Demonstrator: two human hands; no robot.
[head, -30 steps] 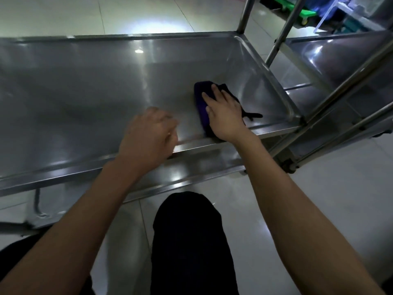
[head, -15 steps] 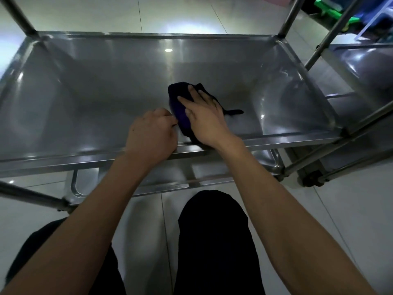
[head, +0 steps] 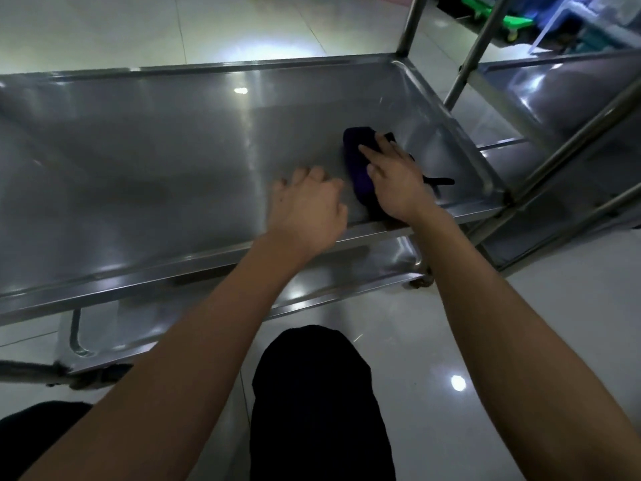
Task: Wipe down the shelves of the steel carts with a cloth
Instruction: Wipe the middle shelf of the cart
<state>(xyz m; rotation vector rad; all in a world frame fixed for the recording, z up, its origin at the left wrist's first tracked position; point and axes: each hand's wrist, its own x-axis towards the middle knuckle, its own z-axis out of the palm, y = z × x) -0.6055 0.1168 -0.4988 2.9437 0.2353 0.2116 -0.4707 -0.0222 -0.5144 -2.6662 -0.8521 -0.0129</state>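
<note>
Cloth (head: 359,161) on shelf (head: 173,175), right end

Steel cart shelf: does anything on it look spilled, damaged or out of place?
Nothing stands out. The shelf shows only reflections; the right hand presses the dark cloth flat near its right end, and the left hand is beside it.

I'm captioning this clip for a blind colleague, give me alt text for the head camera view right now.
A person's right hand presses a dark purple cloth flat on a shiny steel cart shelf near its right end, while the left hand rests beside it on the shelf. A second steel cart stands to the right.
</note>
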